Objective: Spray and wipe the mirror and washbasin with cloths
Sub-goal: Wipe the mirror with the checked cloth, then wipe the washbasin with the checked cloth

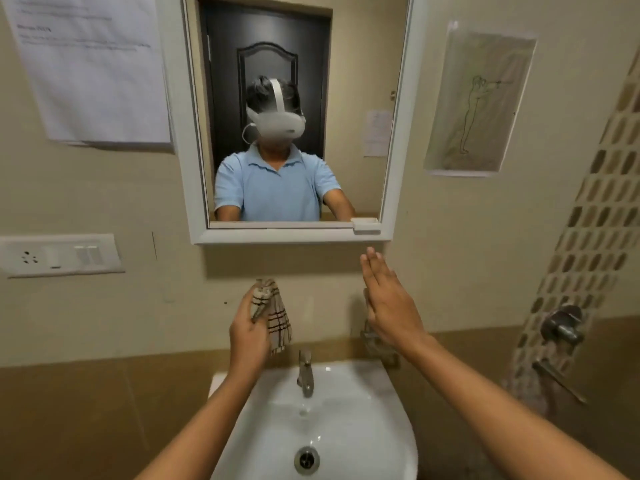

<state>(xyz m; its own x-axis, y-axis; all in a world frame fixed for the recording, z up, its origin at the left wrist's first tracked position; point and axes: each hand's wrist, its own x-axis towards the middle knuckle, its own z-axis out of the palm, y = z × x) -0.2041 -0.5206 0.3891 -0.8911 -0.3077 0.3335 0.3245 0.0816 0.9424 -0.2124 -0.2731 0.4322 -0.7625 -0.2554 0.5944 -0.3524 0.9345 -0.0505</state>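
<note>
The washbasin point(346, 420) sits directly below the mirror point(294, 116), its white bowl holding nothing but the drain point(306, 460) and a sheen of wet under the tap point(305, 372); its near rim is cut off by the bottom of the view. Below the mirror and above the basin's back edge, your left hand point(250, 336) pinches a bunched checked cloth point(273, 315), while your right hand point(389, 306) is raised flat, fingers straight, holding nothing. The fitting behind your right hand is mostly hidden.
</note>
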